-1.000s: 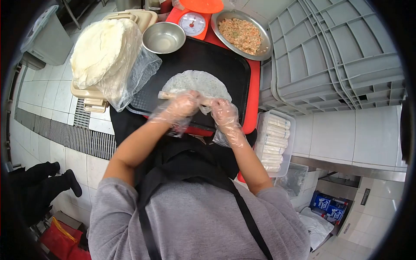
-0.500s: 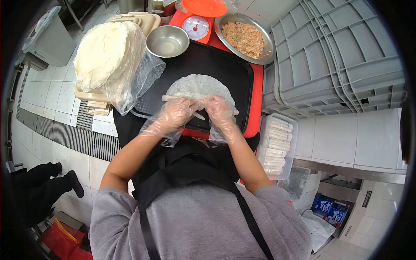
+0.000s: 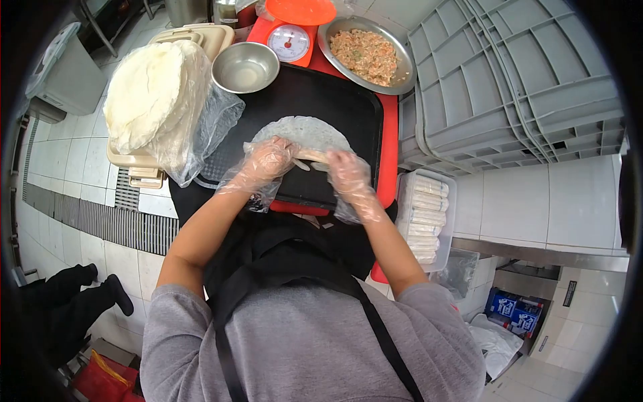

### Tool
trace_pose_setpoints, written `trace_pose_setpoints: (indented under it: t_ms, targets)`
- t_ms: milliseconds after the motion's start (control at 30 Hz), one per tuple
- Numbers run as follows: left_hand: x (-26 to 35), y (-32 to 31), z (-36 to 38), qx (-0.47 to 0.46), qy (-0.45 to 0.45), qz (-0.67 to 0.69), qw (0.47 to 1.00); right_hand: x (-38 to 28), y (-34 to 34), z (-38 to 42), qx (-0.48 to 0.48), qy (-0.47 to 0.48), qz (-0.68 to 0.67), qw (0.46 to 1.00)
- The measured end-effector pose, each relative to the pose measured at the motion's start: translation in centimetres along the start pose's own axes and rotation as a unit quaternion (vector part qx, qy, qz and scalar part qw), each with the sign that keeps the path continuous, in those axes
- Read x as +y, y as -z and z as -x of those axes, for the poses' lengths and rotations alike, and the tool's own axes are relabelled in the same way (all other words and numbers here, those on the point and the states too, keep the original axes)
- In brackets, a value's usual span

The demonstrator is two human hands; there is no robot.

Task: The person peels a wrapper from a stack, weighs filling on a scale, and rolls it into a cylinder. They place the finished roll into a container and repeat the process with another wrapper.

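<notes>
A translucent round rice-paper-like wrapper lies on the black tray, its near edge rolled into a pale roll. My left hand, in a clear plastic glove, closes on the left end of the roll. At the right end my right hand, gloved the same way, has its fingers curled on it. The fingers hide both ends of the roll. Thin pale strips hang just below its middle.
A metal bowl sits at the tray's back left, beside a stack of white wrappers. Behind are an orange scale and chopped filling in a metal basin. A plastic box of rolls stands right, below grey crates.
My hands have moved apart, from the middle of the roll to its two ends. Less flat wrapper shows beyond the roll. The camera view has shifted slightly.
</notes>
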State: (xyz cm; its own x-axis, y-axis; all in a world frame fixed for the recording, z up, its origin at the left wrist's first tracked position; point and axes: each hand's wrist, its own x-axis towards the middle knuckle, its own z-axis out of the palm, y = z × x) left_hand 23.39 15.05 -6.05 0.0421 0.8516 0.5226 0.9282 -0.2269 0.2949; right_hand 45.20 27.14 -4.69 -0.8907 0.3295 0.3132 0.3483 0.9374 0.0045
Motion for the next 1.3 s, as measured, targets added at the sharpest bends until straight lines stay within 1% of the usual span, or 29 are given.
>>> trace_pose_setpoints:
  t_ms: [67,133,167,233,267,367,433,467,500,533,567,600,633,667,700,733,800,867,900,933,1000,1067,1167,1200,1267,1300]
  targets:
    - [-0.4,-0.4,0.2,0.010,0.002,0.004,1.000,0.7,0.9,0.5,-0.009,-0.013,0.026,1.000]
    - [-0.8,-0.8,0.3,-0.015,0.002,0.002,1.000,0.1,2.8,0.1,0.042,-0.003,0.016,0.999]
    - [-0.8,-1.1,0.1,-0.015,-0.001,0.005,1.000,-0.5,2.5,-0.4,0.041,-0.005,0.019,0.999]
    - [-0.9,-1.2,0.1,-0.039,0.015,-0.011,0.999,-2.9,0.9,-2.2,0.077,0.033,-0.050,0.995]
    - [-1.1,-0.7,0.4,-0.041,0.014,-0.015,0.999,-3.5,-0.2,-2.4,0.070,0.013,-0.044,0.997]
    - [-2.5,2.0,2.1,-0.021,0.044,-0.009,0.999,-2.9,-1.4,-2.7,0.068,-0.008,-0.050,0.996]
    - [-2.7,5.3,2.6,-0.121,0.133,-0.033,0.983,-2.4,-1.5,-2.8,0.054,-0.003,-0.056,0.997]
    - [-2.4,6.1,2.3,-0.105,0.115,-0.038,0.987,-2.2,-1.5,-3.0,0.035,-0.013,-0.051,0.998]
    - [-1.8,6.1,1.8,-0.103,0.118,-0.039,0.987,-2.0,-1.3,-3.3,0.016,-0.021,-0.045,0.999]
    - [-0.9,6.0,1.1,-0.061,0.059,-0.037,0.996,-2.0,-0.7,-3.8,0.018,-0.016,-0.046,0.999]
    - [0.0,5.8,0.4,-0.020,0.000,-0.034,0.999,-2.1,0.0,-4.3,-0.013,-0.031,-0.049,0.998]
    - [0.3,3.6,0.7,-0.042,0.001,-0.036,0.998,-2.2,0.5,-4.6,-0.045,-0.047,-0.050,0.997]
    - [0.7,1.7,0.0,-0.118,0.033,-0.043,0.992,-1.9,0.0,-4.8,-0.043,-0.045,-0.047,0.997]
    - [0.9,1.2,-0.1,-0.086,0.020,-0.034,0.995,-1.3,-0.9,-4.6,-0.026,-0.024,-0.030,0.999]
    - [1.1,0.8,-0.3,-0.055,0.007,-0.025,0.998,-1.4,-0.5,-5.0,-0.010,-0.004,-0.013,1.000]
    - [1.0,0.5,-0.5,-0.053,0.004,-0.022,0.998,-1.6,-0.1,-5.0,-0.010,-0.006,-0.010,1.000]
    - [0.3,0.3,-0.6,-0.049,-0.009,-0.021,0.999,-3.0,0.7,-5.2,0.023,-0.012,-0.006,1.000]
    - [-1.6,-2.3,0.2,-0.046,-0.012,-0.023,0.999,-3.9,-1.1,-5.4,0.043,-0.013,-0.024,0.999]
    - [-1.6,-2.2,0.0,-0.044,-0.015,-0.022,0.999,-4.3,-1.4,-5.3,0.060,-0.014,-0.041,0.997]
    - [-1.7,-2.1,-0.1,-0.048,-0.017,-0.021,0.999,-4.0,-1.5,-5.2,0.042,-0.001,-0.008,0.999]
    - [-1.6,-1.6,-0.5,-0.092,-0.009,-0.018,0.996,-2.5,-1.0,-4.2,0.031,0.000,-0.004,1.000]
    - [-1.4,-1.6,-0.6,-0.099,-0.005,-0.027,0.995,0.0,0.0,-2.5,0.002,0.008,0.018,1.000]
    - [-1.3,-1.4,-0.8,-0.092,0.004,-0.034,0.995,2.6,0.9,-0.2,0.018,-0.001,0.020,1.000]
    - [-1.2,-1.3,-0.8,-0.082,0.003,-0.031,0.996,2.4,1.3,-0.4,0.016,-0.001,0.022,1.000]
    - [-1.3,-1.3,-1.1,-0.086,-0.001,-0.030,0.996,0.5,2.9,-1.9,0.068,0.023,-0.007,0.997]
    - [-1.3,-1.3,-1.1,-0.090,-0.003,-0.031,0.995,-0.8,3.0,-3.0,0.067,0.025,0.002,0.997]
